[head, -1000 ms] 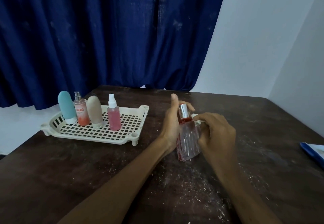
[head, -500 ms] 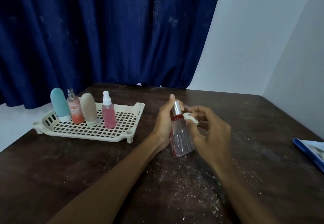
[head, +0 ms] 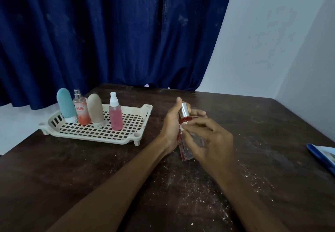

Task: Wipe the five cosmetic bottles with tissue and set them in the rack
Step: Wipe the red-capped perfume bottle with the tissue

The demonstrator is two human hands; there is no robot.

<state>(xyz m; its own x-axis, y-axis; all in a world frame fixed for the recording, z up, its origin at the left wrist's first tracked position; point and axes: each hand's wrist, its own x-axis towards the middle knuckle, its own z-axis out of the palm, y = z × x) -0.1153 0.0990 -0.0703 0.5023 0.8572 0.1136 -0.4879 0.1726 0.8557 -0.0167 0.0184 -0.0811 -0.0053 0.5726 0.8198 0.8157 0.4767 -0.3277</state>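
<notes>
**Fifth bottle under wipe; four standing in rack**

L hand [head: 171,125] gripped a clear rectangular glass bottle [head: 187,152] w/ silver cap and red trim. Its thumb pointed up beside the cap and its fingers wrapped round the far side. The bottle stood near-upright, cap leaning slightly left, over mid-worktop, to the right of the rack and well apart from it. Its base was at or just above the surface; contact could not be confirmed.

R hand [head: 213,141] lay across the bottle's front w/ fingers curled. Its fingertips pinched a scrap of white tissue [head: 181,126] against the bottle just below the red collar. Most of the tissue was hidden by the fingers.

A cream plastic lattice rack [head: 126,140] sat on short feet at the worktop's left-rear. Four items stood upright in a row along its rear-left part, L to R:
- a teal rounded squeeze tube [head: 65,104], cap down
- a peach-orange spray bottle [head: 82,112] w/ clear cap and red lettering
- a beige rounded squeeze tube [head: 95,111], cap down
- a pink-liquid spray bottle [head: 115,116] w/ white nozzle

The first three stood just beside one another; the pink one stood slightly apart.

The dark brown wooden worktop [head: 72,173] carried scattered white flecks [head: 192,182], densest near the bottle and under the R forearm. A dark blue curtain [head: 108,32] hung behind, w/ a white wall [head: 272,41] to the right. A blue-edged flat item [head: 320,152] lay at the right edge, cut off by the frame; type not identifiable.
</notes>
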